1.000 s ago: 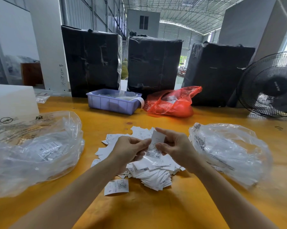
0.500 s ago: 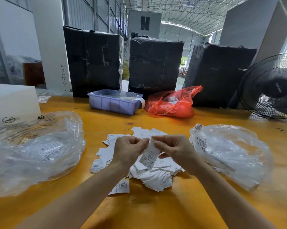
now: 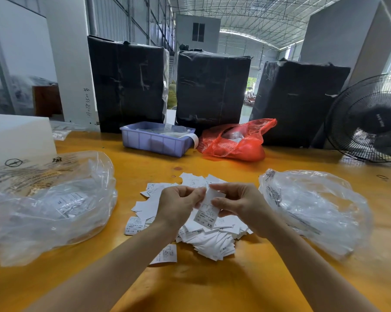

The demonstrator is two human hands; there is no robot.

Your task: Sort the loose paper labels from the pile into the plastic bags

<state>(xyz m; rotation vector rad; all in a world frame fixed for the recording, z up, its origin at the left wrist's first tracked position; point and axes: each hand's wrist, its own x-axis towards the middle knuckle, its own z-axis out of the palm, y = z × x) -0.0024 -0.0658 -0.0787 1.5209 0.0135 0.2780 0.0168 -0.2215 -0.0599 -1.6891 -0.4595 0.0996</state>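
Above flat white label pile (image 3: 203, 235): thin printed label (image 3: 207, 213) btwn both hands.

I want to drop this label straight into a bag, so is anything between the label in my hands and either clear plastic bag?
Nothing visible. Both hands, left hand and right hand, hold the label above the pile. Only bare table separates it from the left bag and right bag.

A single head-worn camera looks forward and down over the desk (image 3: 212, 287), close above both forearms. Its wide angle bends the scene, taking in the desk's near edge at the bottom and its far edge, where black wrapped bales (image 3: 127, 84) stand. Beyond them it reaches the roof trusses.
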